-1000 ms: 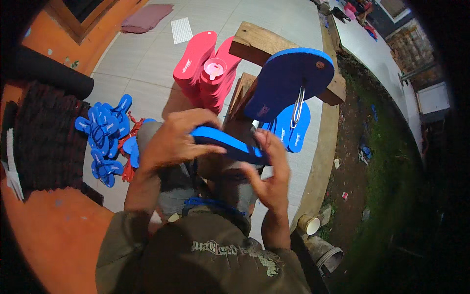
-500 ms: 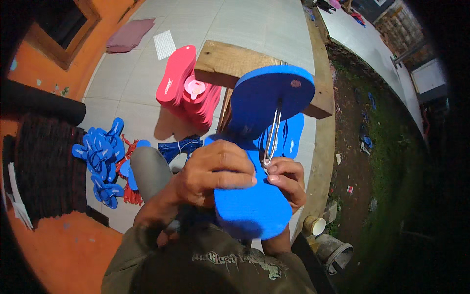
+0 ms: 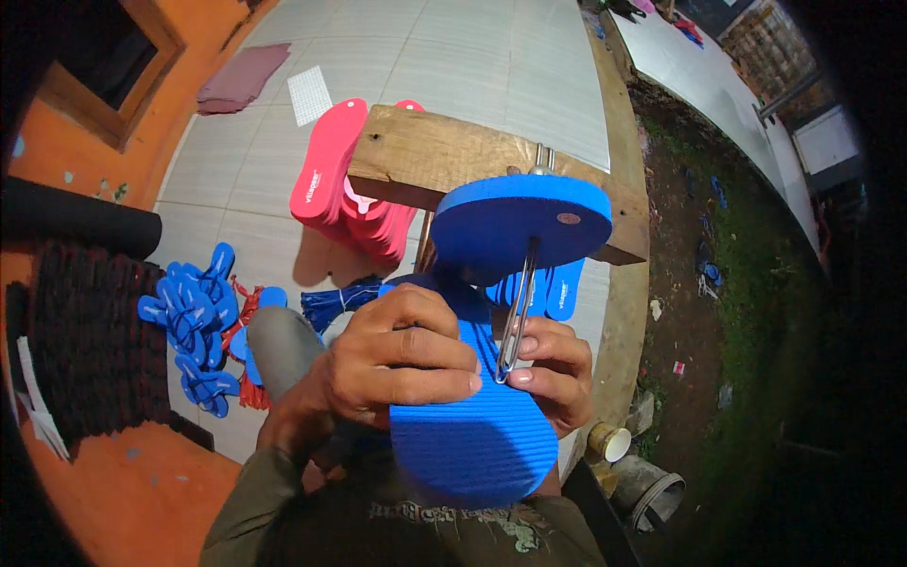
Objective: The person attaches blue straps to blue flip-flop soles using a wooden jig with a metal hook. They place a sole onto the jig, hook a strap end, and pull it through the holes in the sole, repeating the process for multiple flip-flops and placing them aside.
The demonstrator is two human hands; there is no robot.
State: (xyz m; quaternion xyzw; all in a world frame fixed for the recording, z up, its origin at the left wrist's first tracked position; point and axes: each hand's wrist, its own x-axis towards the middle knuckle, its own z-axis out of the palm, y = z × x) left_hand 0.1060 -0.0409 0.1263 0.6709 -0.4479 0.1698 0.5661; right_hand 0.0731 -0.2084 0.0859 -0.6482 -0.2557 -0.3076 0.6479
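In front of my body is a ribbed blue foam sandal sole (image 3: 472, 444). My left hand (image 3: 402, 354) is closed on its left side, fingers lying across the ribbing. A slim looped metal rod (image 3: 517, 317) slants down to the sole, and my right hand (image 3: 553, 369) pinches at its lower tip. Above, the rod passes through a rounded blue foam end (image 3: 520, 227); whether this belongs to the same sole, bent over, I cannot tell. Behind it runs a wooden beam (image 3: 453, 156), with metal prongs showing at its top.
Stacked pink soles (image 3: 326, 175) stand on the tiles beyond the beam; more blue soles (image 3: 564, 288) lie behind the rod. Finished blue flip-flops (image 3: 194, 302), red straps (image 3: 251, 392) and a blue strap bundle (image 3: 340, 298) lie left. Buckets (image 3: 652, 496) stand at the lower right.
Both hands and the ribbed sole have come lower, toward my body. The upper blue foam end has tipped and now shows more of its edge. The view has shifted slightly.
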